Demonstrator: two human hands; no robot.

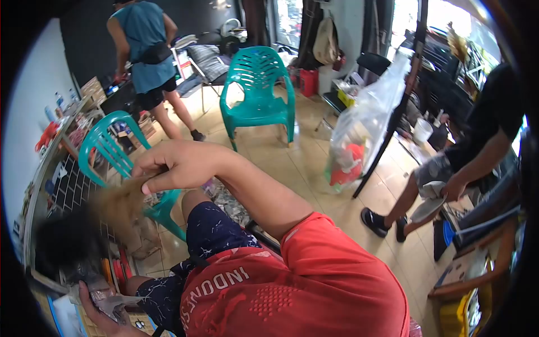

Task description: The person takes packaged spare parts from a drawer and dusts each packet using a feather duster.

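Note:
My right hand [182,163] is raised in front of me, its fingers closed around the tan part of a motion-blurred, brush-like object [119,206]. The object's wide black end points down and left. Below it, at the lower left, my left hand [96,314] is curled around crumpled clear plastic [109,300]. Whatever the plastic may contain is too blurred to name. The black end hangs just above my left hand in the view; I cannot tell whether they touch.
Green plastic chairs stand ahead [258,106] and at the left [109,143]. A cluttered shelf [42,163] runs along the left wall. One person [143,48] stands at the back; another [477,129] at the right holds a cap-like item. A clear bag [368,121] hangs by a dark pole [401,106].

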